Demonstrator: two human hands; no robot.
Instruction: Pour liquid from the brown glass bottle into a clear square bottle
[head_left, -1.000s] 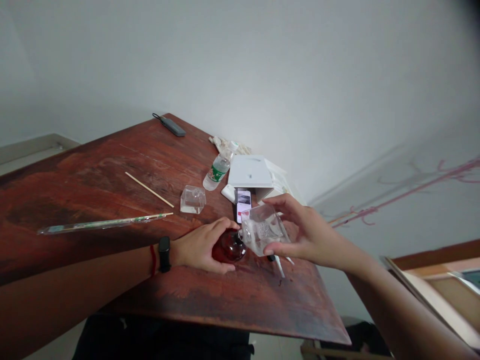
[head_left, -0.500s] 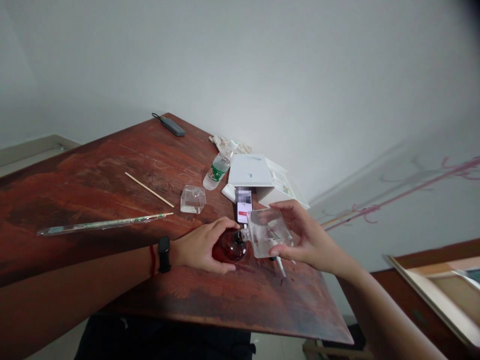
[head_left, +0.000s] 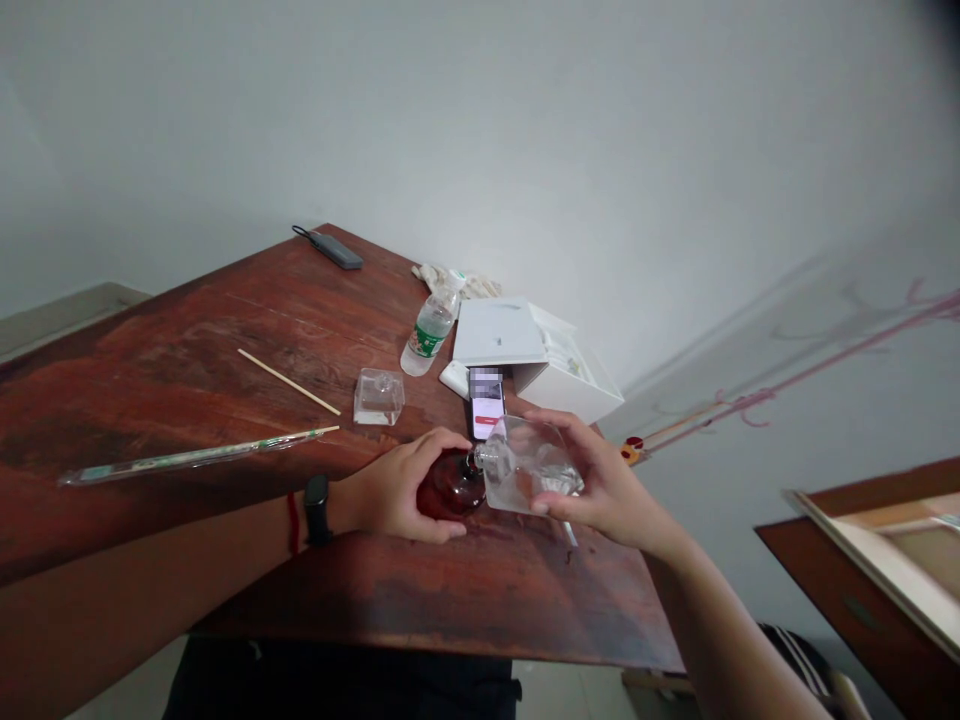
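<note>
My left hand (head_left: 409, 487) is wrapped round a dark red-brown bottle (head_left: 456, 485) on the table. In my right hand (head_left: 592, 480) is a clear square bottle (head_left: 517, 462), tipped on its side with its neck pointing left at the mouth of the brown bottle. The two necks meet or nearly meet; I cannot tell if they touch. Some clear liquid shows inside the tipped bottle. Behind the hands lies a phone (head_left: 488, 408) with a lit screen. Part of a white stick-like piece (head_left: 571, 534) shows below my right hand.
Left of the hands, a second clear square container (head_left: 379, 397) stands near a water bottle (head_left: 429, 335). A bare chopstick (head_left: 289, 381) and a wrapped pair (head_left: 199, 457) lie further left. White boxes (head_left: 499, 335) stand by the wall, and a grey device (head_left: 335, 250) sits at the far corner.
The clear square bottle has turned slightly in my right hand, its neck staying by the brown bottle's mouth. The whole view has shifted a little; my left hand keeps its hold.
</note>
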